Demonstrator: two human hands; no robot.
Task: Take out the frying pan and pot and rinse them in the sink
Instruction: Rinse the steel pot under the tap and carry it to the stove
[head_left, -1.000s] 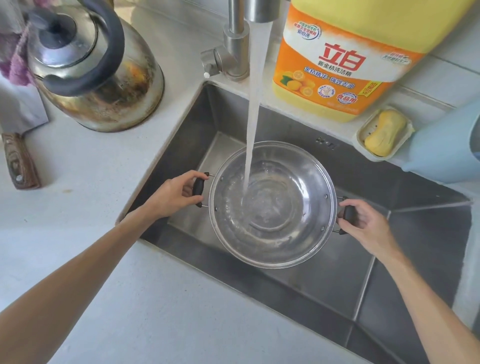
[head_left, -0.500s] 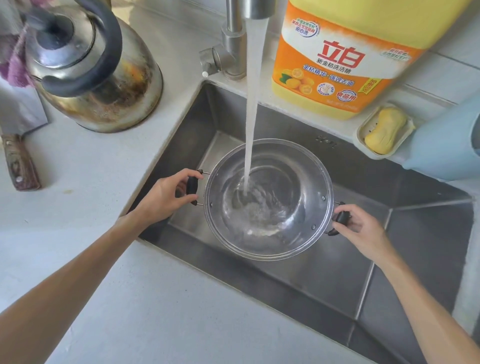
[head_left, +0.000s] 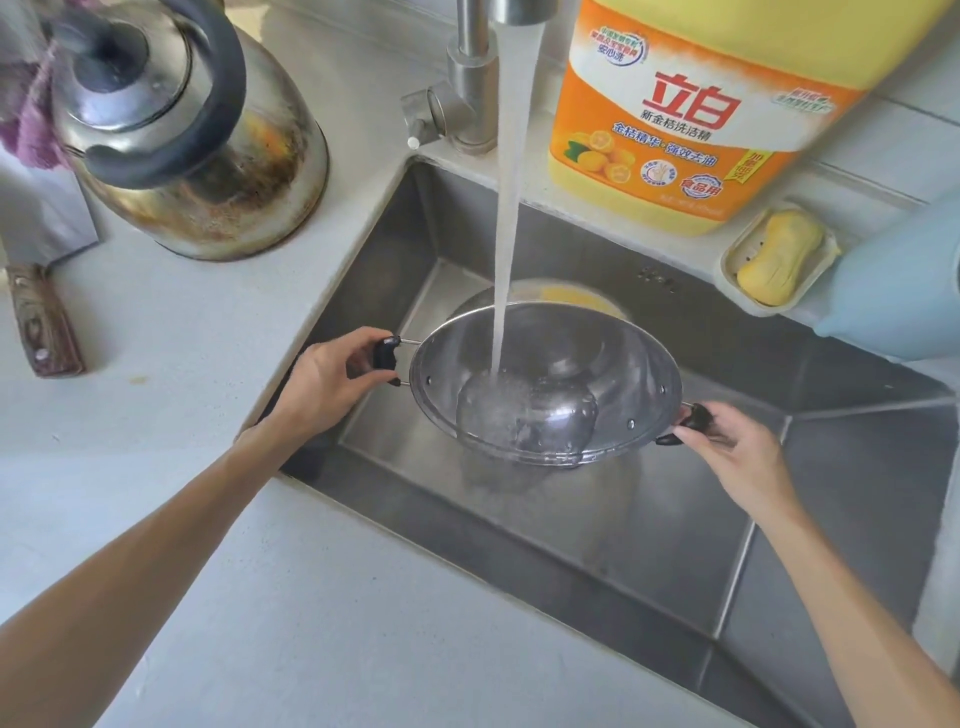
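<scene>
A shiny steel pot (head_left: 602, 358) with two black side handles hangs over the steel sink (head_left: 649, 545), tilted with its mouth toward me. My left hand (head_left: 327, 382) grips its left handle. My right hand (head_left: 732, 452) pinches its right handle. Water runs from the faucet (head_left: 470, 98) in a thick stream into the pot, and a pool sits against the pot's near wall. No frying pan is in view.
A stained steel kettle (head_left: 208, 156) stands on the counter at the left, with a cleaver handle (head_left: 44, 322) beside it. Behind the sink are a large orange detergent jug (head_left: 675, 114), a yellow soap bar in its dish (head_left: 779, 257), and a pale blue container (head_left: 893, 291).
The pot has tipped from level to tilted toward me, and the water inside has slid to the near wall. Both hands stay on the handles.
</scene>
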